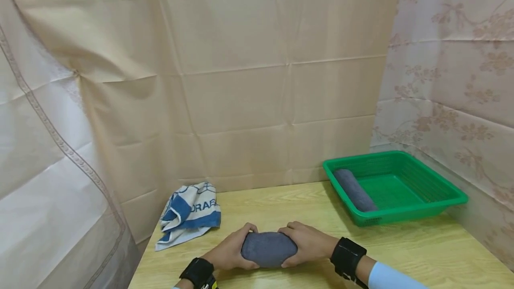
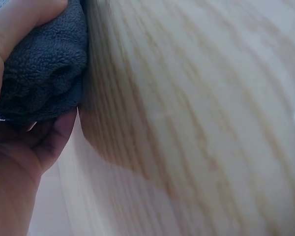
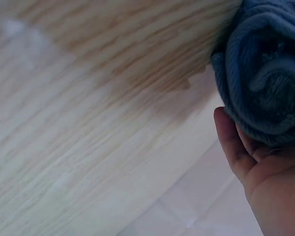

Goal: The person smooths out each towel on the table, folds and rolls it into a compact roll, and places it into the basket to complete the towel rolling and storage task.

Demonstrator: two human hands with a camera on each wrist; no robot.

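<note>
Between my two hands is a rolled grey towel (image 1: pixel 269 249), near the front of the table. My left hand (image 1: pixel 233 248) grips its left end, fingers on one side and thumb on the other. At the opposite end my right hand (image 1: pixel 308 243) grips it the same way. The right wrist view shows the spiral end of the towel roll (image 3: pixel 273 73) with fingers beneath it. In the left wrist view the plush towel end (image 2: pixel 49 64) sits between thumb and fingers.
A green plastic basket (image 1: pixel 417 211) stands at the back right, with another grey towel roll (image 1: pixel 355 191) along its left side. At the back left lies a crumpled blue and white towel (image 1: pixel 192 213). Both are on the wooden table (image 1: pixel 257 200); curtains hang behind.
</note>
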